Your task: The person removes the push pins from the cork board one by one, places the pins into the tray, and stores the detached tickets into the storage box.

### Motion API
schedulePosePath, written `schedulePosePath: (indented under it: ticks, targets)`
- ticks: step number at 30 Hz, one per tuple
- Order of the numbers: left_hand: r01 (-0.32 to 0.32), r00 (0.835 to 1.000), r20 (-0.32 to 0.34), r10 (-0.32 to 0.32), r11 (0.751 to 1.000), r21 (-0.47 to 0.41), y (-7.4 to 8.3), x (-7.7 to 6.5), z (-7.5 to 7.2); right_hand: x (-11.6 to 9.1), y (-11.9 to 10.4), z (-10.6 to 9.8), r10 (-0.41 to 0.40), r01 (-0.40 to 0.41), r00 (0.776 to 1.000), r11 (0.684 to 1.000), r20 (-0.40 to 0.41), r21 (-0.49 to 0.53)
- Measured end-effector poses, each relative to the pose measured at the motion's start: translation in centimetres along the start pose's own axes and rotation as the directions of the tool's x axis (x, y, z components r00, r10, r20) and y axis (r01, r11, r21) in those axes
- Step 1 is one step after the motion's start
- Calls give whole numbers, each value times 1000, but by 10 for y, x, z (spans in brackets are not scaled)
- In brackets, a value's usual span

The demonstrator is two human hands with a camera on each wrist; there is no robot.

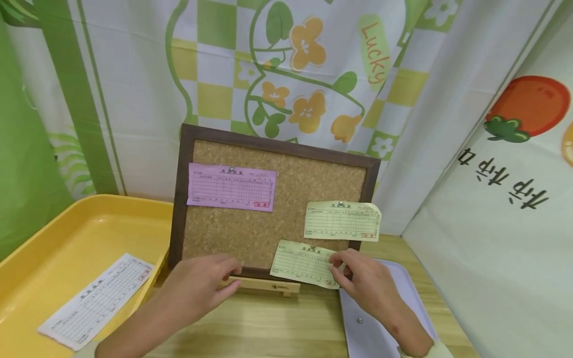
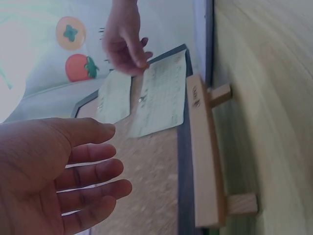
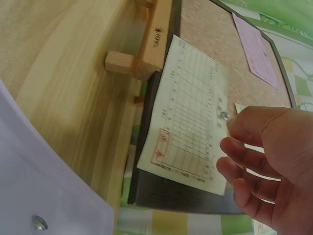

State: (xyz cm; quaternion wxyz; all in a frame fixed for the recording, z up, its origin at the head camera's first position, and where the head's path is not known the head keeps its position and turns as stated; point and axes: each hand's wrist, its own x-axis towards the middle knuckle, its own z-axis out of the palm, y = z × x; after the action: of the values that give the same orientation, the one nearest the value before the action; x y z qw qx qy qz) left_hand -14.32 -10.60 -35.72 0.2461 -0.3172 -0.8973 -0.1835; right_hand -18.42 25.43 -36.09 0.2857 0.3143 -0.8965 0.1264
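A framed corkboard (image 1: 224, 238) leans upright on a small wooden stand (image 1: 264, 285). A purple receipt slip (image 1: 230, 189) is pinned at its upper left. Two pale green slips hang on the right; the upper slip (image 1: 342, 222) juts past the frame, while the lower slip (image 1: 295, 263) is tilted and overlaps the bottom edge. My right hand (image 1: 369, 281) is at the lower slip's right side, fingers loosely bent, its thumb tip close to the metal pushpin (image 3: 225, 115). With fingers relaxed and holding nothing, my left hand (image 1: 201, 281) hovers before the board's lower left.
On the left stands a yellow tray (image 1: 121, 200) with a white slip (image 1: 100, 301) in it. A lavender tray (image 1: 376, 343) lies at the right, holding a pushpin (image 1: 360, 320). Patterned curtains (image 1: 134, 99) hang behind the wooden table (image 1: 250, 333).
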Motion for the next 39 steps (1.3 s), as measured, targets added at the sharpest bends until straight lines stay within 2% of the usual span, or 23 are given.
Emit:
schedulePosePath:
  ticks: [5, 12, 15, 22, 29, 35, 39]
  targets:
    - [-24, 1000, -16, 24, 1000, -11, 7, 9, 20, 3, -3, 5, -18, 18, 999, 1000, -27, 9]
    - [53, 998, -11, -54, 996, -78, 22, 25, 39, 9, -6, 10, -45, 46, 998, 999, -54, 18]
    - [59, 997, -42, -63, 994, -91, 26, 34, 48, 11, -6, 13, -54, 55, 998, 998, -45, 19]
    - [68, 981, -180, -72, 997, -32, 21, 56, 67, 15, -7, 17, -82, 83, 996, 996, -34, 20]
    - [56, 969, -240, -64, 998, -40, 19, 67, 79, 21, -9, 19, -61, 62, 998, 998, -21, 15]
    - [69, 957, -282, -65, 998, 3, 16, 73, 87, 29, -10, 23, -46, 48, 998, 998, -39, 38]
    - [77, 952, -297, -75, 997, -5, 15, 76, 91, 33, -8, 25, -48, 51, 997, 997, -57, 55]
